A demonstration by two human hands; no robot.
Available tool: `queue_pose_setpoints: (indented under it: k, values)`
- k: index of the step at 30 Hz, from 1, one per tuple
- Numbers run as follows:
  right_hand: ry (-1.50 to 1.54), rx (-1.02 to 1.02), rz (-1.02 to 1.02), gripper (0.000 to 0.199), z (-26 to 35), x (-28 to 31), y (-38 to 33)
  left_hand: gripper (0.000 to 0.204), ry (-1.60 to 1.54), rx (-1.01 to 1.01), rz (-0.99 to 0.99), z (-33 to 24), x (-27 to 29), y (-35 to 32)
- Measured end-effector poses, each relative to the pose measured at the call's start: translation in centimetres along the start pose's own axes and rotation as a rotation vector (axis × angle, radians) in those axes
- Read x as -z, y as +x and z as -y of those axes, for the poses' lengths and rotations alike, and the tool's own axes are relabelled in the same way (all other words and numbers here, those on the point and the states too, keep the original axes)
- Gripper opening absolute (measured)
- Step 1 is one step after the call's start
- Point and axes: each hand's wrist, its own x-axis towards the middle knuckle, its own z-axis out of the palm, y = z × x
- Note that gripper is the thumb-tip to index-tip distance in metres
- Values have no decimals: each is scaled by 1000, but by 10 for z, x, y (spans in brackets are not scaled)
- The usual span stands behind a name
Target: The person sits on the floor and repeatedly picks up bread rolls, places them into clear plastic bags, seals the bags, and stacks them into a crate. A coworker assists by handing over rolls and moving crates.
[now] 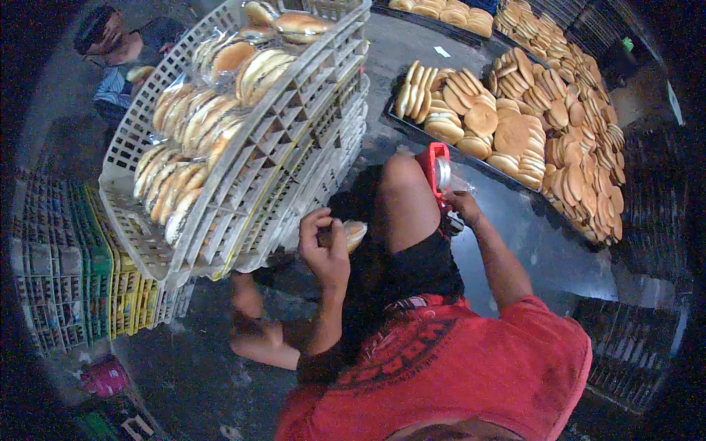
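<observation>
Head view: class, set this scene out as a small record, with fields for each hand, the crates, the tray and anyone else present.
left hand: at a bun; how it is gripped cannot be told
right hand: at the near end of a red dispenser-like tool
crate stack: pale, lattice-sided, with bagged buns in the top crate
tray: dark, on the right, holding unbagged buns
other person: upper left, beyond the crates
</observation>
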Motion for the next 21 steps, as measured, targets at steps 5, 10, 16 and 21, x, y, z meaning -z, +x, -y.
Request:
queue_pose_setpoints:
  k: [5, 10, 16, 21]
  values:
    - [123, 245, -35, 28, -4, -3, -6, 21, -1, -20, 55, -8, -15, 2]
    - [72, 70, -77, 29, -18, -4, -41, 22, 53, -5, 53, -5, -13, -1]
    - [-353, 43, -191, 28, 5, -27, -58, 22, 43, -42, 76, 1, -13, -8]
    - [144, 566, 299, 13, 115, -79, -116, 23, 222, -89, 97, -2, -18, -11]
